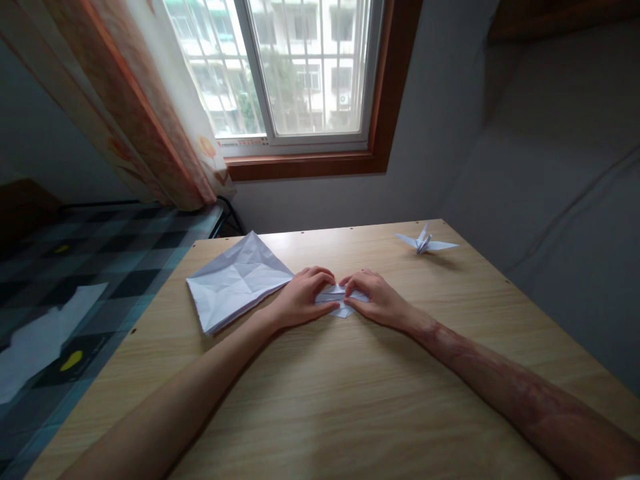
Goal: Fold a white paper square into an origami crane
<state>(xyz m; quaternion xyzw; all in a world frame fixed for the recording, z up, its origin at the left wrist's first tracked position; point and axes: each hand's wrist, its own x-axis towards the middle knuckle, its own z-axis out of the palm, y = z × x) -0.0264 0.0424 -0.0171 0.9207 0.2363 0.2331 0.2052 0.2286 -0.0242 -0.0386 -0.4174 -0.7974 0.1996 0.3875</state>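
A small piece of folded white paper lies on the wooden table, between my two hands. From its left side, my left hand grips it with curled fingers and thumb. My right hand closes on its right part, thumb and fingertips pressed at the middle. Both hands cover much of the paper, so its full shape is hidden. Just left of my left hand rests a stack of creased white paper sheets. Farther back on the right stands a folded paper crane with its wings spread.
Past the table's left edge is a bed with a checked cover, where torn white paper lies. A window with an orange patterned curtain is behind the table. Grey wall runs along the right side.
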